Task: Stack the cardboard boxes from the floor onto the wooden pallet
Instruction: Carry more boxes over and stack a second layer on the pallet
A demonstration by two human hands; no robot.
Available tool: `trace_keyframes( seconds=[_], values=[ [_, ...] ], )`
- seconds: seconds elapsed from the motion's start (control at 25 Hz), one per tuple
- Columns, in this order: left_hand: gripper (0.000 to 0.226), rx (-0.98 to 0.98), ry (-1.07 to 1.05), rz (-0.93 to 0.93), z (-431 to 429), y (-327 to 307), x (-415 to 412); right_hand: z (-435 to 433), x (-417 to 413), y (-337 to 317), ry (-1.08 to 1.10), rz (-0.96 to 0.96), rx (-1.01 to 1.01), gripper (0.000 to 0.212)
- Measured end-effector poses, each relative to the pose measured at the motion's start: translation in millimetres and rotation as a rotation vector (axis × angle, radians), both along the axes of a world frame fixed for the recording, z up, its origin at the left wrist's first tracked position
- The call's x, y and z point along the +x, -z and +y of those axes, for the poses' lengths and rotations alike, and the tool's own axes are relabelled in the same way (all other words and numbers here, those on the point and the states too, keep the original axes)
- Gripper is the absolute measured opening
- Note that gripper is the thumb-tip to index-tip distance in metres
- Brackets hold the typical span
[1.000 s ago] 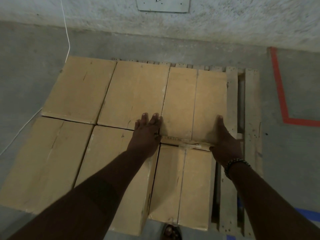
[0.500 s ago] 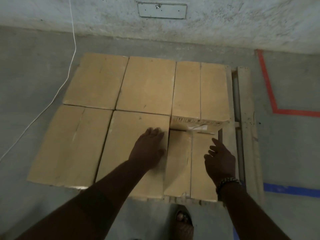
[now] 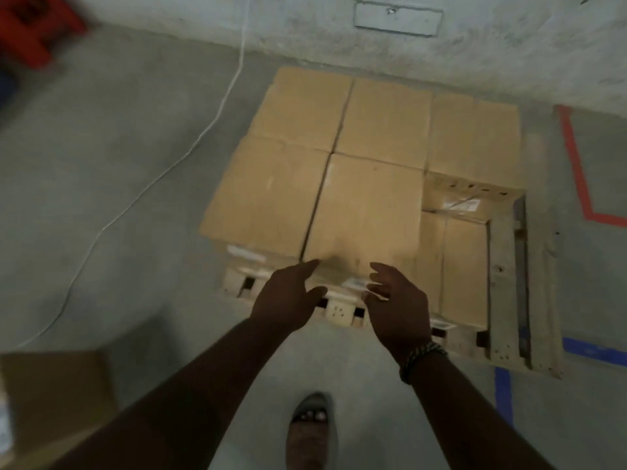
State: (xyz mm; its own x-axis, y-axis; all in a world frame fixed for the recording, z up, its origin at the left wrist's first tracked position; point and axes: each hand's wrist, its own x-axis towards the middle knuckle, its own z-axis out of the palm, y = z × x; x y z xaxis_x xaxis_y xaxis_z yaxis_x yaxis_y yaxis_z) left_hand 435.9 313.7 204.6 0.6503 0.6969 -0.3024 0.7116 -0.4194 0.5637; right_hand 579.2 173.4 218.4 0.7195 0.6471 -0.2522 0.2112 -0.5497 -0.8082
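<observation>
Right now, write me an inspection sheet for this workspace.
Surface: grey concrete floor; light wooden pallet, right slats bare.
Job's things: tan cardboard boxes stacked on the pallet; one more brown cardboard box on the floor, lower left.
Clutter: blurred red object, far left.
Hands: left hand and right hand open, holding nothing.
Cables: thin white cable on the floor left of the pallet.
Surroundings: rough concrete wall; red floor tape and blue floor tape.
</observation>
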Motion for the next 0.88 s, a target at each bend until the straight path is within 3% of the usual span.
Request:
trace_keyframes(
  seconds=[0.12, 0.28, 0.56, 0.88],
  values=[
    [0.059, 0.030, -0.167, -0.068, -20.5, -9.2, -105.1, 5.4, -83.9, -5.7, -0.143, -0.057, 0.035, 0.050],
    [0.048, -0.036, -0.506, -0.135, -60.1, -0.2, -274.9, 10.6, -224.8, -8.0, -0.315, 0.023, 0.033, 0.050],
    [0.043, -0.150, -1.046, -0.005, -144.4, 31.4, -608.3, 19.3, -510.5, 14.7, -0.785, 0.082, -0.110, 0.053],
    [0.048, -0.302, -1.452, 0.091, -232.6, 117.8, -922.3, 21.0, -812.1, 116.2, -1.088, 0.123, -0.334, 0.056]
  ],
)
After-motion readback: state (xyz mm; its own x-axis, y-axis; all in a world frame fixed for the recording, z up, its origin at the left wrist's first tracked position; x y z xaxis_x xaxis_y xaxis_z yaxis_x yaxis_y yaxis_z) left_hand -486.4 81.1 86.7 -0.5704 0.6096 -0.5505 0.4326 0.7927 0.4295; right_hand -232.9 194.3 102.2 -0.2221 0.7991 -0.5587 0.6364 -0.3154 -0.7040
